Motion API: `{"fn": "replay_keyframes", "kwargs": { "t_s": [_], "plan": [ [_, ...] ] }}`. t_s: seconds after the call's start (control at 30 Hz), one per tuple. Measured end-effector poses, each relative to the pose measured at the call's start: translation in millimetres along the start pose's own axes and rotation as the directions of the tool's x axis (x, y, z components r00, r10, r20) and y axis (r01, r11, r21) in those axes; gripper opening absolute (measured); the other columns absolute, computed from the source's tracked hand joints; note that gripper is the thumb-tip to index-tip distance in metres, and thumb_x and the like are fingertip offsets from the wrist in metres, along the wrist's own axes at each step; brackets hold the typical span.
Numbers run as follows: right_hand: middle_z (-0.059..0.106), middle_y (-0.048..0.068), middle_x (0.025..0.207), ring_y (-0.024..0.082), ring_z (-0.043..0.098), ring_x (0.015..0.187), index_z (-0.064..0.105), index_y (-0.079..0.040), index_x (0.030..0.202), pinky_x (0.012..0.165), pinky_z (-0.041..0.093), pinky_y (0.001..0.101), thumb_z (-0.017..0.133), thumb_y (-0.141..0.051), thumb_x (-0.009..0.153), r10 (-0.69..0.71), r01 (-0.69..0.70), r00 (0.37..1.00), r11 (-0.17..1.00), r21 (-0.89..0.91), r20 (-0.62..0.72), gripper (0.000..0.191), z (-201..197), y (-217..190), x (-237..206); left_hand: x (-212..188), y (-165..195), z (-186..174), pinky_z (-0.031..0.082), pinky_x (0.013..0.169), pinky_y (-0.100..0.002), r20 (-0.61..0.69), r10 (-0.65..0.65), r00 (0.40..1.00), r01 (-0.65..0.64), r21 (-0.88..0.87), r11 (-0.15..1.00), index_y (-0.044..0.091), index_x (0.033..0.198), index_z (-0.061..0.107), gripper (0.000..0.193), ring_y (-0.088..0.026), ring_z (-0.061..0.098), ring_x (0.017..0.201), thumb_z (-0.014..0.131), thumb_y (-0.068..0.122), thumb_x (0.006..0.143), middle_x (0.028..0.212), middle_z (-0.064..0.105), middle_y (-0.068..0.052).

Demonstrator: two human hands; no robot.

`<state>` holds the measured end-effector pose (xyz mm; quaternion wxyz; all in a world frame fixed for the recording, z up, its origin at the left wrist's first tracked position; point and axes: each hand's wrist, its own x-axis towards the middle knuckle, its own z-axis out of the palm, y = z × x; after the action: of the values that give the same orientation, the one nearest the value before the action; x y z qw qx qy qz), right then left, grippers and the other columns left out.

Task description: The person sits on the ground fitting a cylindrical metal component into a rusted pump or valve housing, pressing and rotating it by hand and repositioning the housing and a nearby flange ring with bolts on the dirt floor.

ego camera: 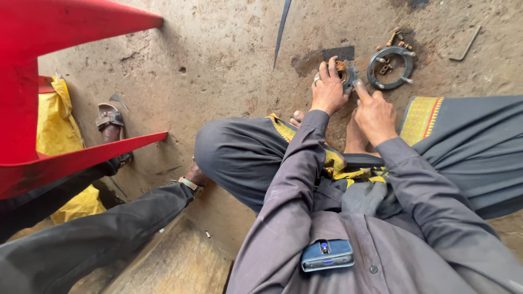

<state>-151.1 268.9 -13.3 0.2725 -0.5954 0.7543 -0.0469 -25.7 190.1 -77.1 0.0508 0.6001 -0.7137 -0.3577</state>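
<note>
I sit on a bare concrete floor with both arms stretched forward in grey sleeves. My left hand [328, 90], with a ring on one finger, is closed over a small round metal part [346, 73] with a brass-coloured middle, pressing it to the floor. My right hand [375, 113] is just to its right, its forefinger and thumb touching the edge of that same part. A dark metal ring [390, 67] with studs lies on the floor right of the part, apart from both hands.
Several brass bolts [397, 39] lie behind the ring, a bent rod [466, 44] at far right. A phone [327, 255] sits in my chest pocket. Another person's sleeve [98, 228] and sandalled foot [111, 122] are on the left, under a red plastic chair [49, 81].
</note>
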Motion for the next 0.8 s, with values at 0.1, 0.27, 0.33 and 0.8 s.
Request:
{"fn": "replay_keyframes", "kwargs": {
  "t_s": [0.1,0.27,0.33,0.8],
  "plan": [
    [0.063,0.027,0.093,0.051,0.067,0.077,0.058,-0.020,0.152,0.068,0.055,0.0588,0.063,-0.020,0.100,0.000,0.000,1.000,1.000,0.007,-0.025,0.052,0.1,-3.5,-1.4,-1.7,0.4,0.5,0.043,0.107,-0.058,-0.024,0.018,1.000,-0.019,-0.019,1.000,0.013,0.156,0.011,0.119,-0.051,0.045,0.132,0.089,0.031,0.068,0.147,0.033,-0.026],
    [0.063,0.026,0.089,0.050,0.067,0.078,0.060,-0.021,0.148,0.069,0.055,0.0597,0.064,-0.020,0.097,-0.022,0.022,1.000,1.000,0.011,-0.018,0.051,1.6,-4.5,-1.1,-2.6,1.4,-2.0,0.046,0.105,-0.055,0.004,0.003,1.000,-0.003,0.003,1.000,0.012,0.156,0.011,0.123,-0.049,0.046,0.131,0.089,0.025,0.062,0.143,0.036,-0.024],
    [0.063,0.027,0.091,0.050,0.067,0.079,0.061,-0.019,0.149,0.070,0.055,0.0594,0.062,-0.019,0.102,-0.033,0.035,0.998,0.999,0.040,-0.061,0.047,1.8,-4.4,-0.4,-1.8,1.5,-3.1,0.046,0.105,-0.055,-0.005,0.018,1.000,-0.018,0.001,1.000,0.012,0.155,0.011,0.123,-0.049,0.046,0.130,0.090,0.024,0.061,0.142,0.037,-0.024],
    [0.063,0.027,0.094,0.051,0.066,0.082,0.062,-0.020,0.148,0.073,0.054,0.0605,0.063,-0.019,0.100,-0.039,0.044,0.995,0.998,0.047,-0.096,0.048,3.7,-6.2,3.5,-0.4,1.7,-2.7,0.047,0.104,-0.056,0.017,-0.027,0.999,0.028,-0.017,0.999,0.015,0.155,0.013,0.121,-0.048,0.046,0.132,0.089,0.023,0.062,0.141,0.038,-0.021]
  ]
}}
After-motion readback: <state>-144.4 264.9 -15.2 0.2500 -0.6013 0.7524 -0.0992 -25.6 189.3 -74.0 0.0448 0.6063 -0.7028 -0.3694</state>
